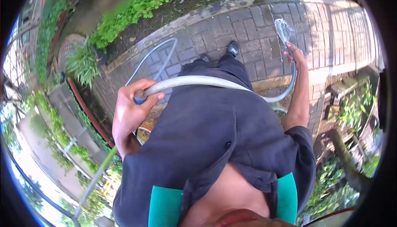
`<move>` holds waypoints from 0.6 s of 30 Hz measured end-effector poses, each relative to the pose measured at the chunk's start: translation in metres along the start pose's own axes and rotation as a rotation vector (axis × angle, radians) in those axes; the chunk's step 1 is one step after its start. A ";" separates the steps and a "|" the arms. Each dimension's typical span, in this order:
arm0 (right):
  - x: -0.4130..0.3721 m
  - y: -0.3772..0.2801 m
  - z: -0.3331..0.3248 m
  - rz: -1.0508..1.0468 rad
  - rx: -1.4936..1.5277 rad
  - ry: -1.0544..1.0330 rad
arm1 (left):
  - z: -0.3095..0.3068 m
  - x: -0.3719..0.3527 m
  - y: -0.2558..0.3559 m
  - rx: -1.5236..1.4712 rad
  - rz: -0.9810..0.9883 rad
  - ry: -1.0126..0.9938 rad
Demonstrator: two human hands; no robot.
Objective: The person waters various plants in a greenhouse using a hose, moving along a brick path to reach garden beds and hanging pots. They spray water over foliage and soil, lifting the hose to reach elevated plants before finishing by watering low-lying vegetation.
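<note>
The left hand [130,113] is clamped in a full fist on the hose [198,81], thumb over the top, just beside a short blue stretch. From that grip the pale hose runs across the front of the dark jacket [215,136], sags in a curve and climbs to the right hand [296,57], whose grip is closed round the outlet end, held out over the brick paving [248,20]. Water [283,27] fans from that end. The hose looks soft and bendy, likely heavy with water and slick where wet, so it seems best held with whole-hand wraps: one near the outlet, one further back carrying the slack. A loop of hose [163,49] lies on the paving by the shoes [233,47], with green plants [136,8] beyond the kerb
</note>
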State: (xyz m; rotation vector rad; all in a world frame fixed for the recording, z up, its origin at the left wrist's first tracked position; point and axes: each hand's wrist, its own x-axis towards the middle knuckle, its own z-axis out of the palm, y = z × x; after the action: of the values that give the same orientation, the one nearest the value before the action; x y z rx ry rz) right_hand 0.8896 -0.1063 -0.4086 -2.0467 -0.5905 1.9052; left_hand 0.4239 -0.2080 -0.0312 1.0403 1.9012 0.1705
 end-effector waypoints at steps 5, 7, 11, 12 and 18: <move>0.014 -0.034 0.103 -0.120 -0.112 -0.124 | -0.010 -0.036 -0.068 -0.207 0.051 0.074; -0.003 -0.055 0.160 -0.102 -0.151 -0.220 | -0.013 -0.061 -0.103 -0.312 0.014 0.135; -0.018 -0.071 0.277 -0.079 -0.421 -0.462 | 0.003 -0.118 -0.175 -0.614 -0.149 0.285; -0.020 -0.070 0.309 -0.080 -0.500 -0.529 | 0.012 -0.133 -0.194 -0.637 -0.163 0.352; -0.101 -0.039 0.528 -0.150 -0.851 -0.851 | 0.066 -0.213 -0.255 -0.878 -0.279 0.837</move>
State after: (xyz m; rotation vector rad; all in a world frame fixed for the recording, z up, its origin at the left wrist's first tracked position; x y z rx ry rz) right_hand 0.3564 -0.1574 -0.3486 -1.3083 -1.9522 2.6607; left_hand 0.3686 -0.5412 -0.0548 0.0661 2.2729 1.3022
